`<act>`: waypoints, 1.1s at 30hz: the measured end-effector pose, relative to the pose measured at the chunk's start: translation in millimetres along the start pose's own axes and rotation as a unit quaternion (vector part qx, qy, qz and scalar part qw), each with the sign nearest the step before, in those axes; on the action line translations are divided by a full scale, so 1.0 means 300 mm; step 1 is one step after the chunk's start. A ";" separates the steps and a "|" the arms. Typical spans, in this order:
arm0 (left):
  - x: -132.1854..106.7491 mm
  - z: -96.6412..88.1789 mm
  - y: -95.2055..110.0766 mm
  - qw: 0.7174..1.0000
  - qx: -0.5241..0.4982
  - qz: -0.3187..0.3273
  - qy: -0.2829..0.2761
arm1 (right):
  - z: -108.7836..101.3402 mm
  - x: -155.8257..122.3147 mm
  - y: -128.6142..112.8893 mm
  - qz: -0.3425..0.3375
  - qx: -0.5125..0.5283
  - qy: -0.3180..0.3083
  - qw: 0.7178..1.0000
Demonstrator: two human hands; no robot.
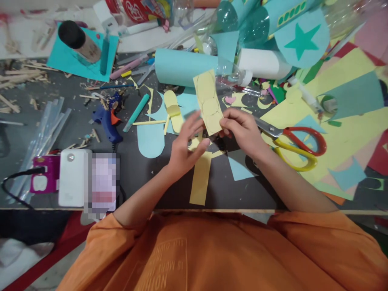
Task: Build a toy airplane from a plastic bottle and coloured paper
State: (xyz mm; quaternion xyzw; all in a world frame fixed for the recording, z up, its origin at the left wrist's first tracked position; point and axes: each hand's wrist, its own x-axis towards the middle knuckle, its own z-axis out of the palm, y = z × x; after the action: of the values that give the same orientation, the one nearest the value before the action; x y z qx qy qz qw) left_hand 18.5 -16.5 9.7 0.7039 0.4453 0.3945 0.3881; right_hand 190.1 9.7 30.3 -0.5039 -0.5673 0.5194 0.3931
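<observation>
My right hand pinches the lower end of a pale yellow paper strip marked with pencil outlines and holds it upright over the dark table. My left hand is just left of it, fingers loosely spread and reaching toward the strip's lower edge, nothing held in it. A second yellow strip lies flat on the table under my left hand. Red and yellow handled scissors lie on yellow paper right beside my right wrist.
A blue glue gun, a white power bank, a pink device and wooden sticks sit at left. Teal paper rolls, plastic bottles and coloured paper sheets crowd the back and right.
</observation>
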 end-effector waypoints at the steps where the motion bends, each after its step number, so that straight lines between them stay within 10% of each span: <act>1: 0.002 0.006 0.000 0.997 -0.062 -0.047 0.019 | -0.003 -0.003 -0.004 -0.003 -0.011 -0.011 1.000; 9: 0.021 0.028 0.041 0.917 -0.291 -0.274 -0.012 | -0.009 -0.056 -0.066 -0.017 -0.212 -0.142 0.967; 14: 0.024 0.012 0.043 0.910 -0.266 -0.318 0.010 | -0.199 -0.160 -0.059 0.116 -0.416 -0.065 0.899; 20: 0.031 0.006 0.019 0.885 -0.315 -0.337 0.060 | -0.430 -0.308 0.070 0.054 -0.571 0.050 0.818; 27: 0.041 0.011 0.031 0.871 -0.316 -0.371 0.060 | -0.401 -0.302 0.091 0.059 -0.685 -0.027 0.725; 33: 0.054 0.007 0.034 0.857 -0.344 -0.377 0.074 | -0.352 -0.252 0.011 0.150 -0.649 -0.013 0.746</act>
State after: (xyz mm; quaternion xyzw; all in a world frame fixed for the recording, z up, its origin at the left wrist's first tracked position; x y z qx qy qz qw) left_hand 28.4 -4.8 21.5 0.2723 0.5395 0.3967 0.6909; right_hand 307.0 -44.3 48.9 -0.7094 -0.6895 0.0848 -0.1187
